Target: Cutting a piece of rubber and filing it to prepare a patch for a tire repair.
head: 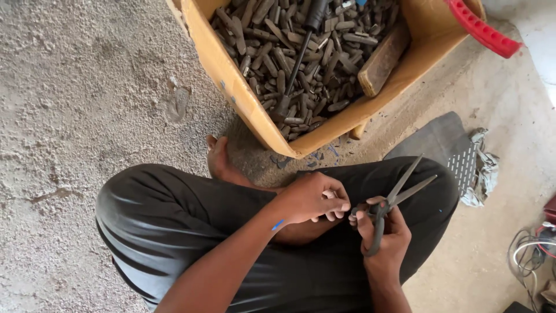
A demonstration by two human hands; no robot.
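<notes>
My right hand (387, 232) grips black-handled scissors (405, 188) over my lap, blades slightly apart and pointing up to the right. My left hand (313, 200) is curled just left of the scissors' pivot, fingertips pinching something small and pale that I cannot make out. Both hands rest above my crossed legs in dark trousers. In front of my knees stands a cardboard box (231, 87) holding several small dark grey pieces (278, 58).
Inside the box lie a black-handled tool (301, 52) and a wooden block (383, 58). A red plastic rim (483, 29) sits at the top right. A dark mat (440, 139) and a crumpled cloth (485, 168) lie at right, wires (530, 249) at the far right. The floor is rough concrete.
</notes>
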